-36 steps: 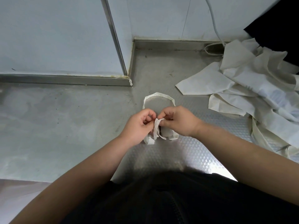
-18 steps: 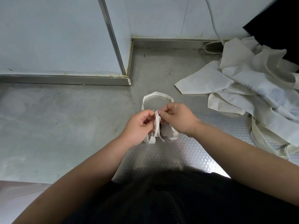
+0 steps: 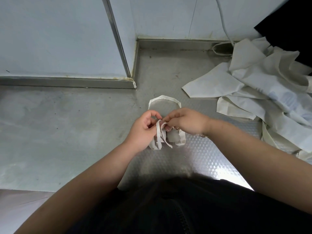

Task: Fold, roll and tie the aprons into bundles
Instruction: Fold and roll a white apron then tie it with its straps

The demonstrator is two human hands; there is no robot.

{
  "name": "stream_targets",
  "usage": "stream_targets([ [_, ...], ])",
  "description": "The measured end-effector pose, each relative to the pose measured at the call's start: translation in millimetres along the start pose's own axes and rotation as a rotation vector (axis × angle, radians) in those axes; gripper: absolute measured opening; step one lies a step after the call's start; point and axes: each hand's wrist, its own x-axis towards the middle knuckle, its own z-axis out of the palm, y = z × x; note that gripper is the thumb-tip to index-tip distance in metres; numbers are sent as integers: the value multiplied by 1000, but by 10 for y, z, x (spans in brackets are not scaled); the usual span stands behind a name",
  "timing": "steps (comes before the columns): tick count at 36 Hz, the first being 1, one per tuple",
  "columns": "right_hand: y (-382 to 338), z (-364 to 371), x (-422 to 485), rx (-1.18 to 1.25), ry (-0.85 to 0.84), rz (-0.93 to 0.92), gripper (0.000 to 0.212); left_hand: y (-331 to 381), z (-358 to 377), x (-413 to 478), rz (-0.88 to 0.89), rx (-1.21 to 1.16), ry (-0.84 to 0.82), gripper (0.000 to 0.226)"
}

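A small rolled white apron bundle [image 3: 175,138] sits on the steel table [image 3: 67,132] under both hands. Its neck loop [image 3: 164,98] arches flat on the table just beyond them. My left hand [image 3: 143,130] curls round the left side of the roll, with a strap [image 3: 158,134] running down over it. My right hand [image 3: 187,121] pinches the strap end at the top of the roll, fingertips almost touching the left hand's. Most of the roll is hidden by the hands.
A heap of loose white aprons [image 3: 263,92] covers the right side of the table. A white cable [image 3: 222,26] runs down the back wall to the table. A wall corner with a metal trim [image 3: 118,39] juts in at the left. Something black [image 3: 290,21] stands at the top right.
The hands have shifted slightly on the strap; the right fingers have moved in to pinch it at the top of the roll, and the strap ends now hang lower at the front.
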Motion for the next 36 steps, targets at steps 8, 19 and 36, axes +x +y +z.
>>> stream_targets([
  [8,126,101,26,-45,154,-79,21,-34,15,11,-45,-60,38,20],
  [19,174,152,62,184,290,-41,10,-10,59,-7,-53,-61,27,16],
  [36,45,-23,-7,-357,37,-7,27,-35,93,1,-57,-68,55,22],
])
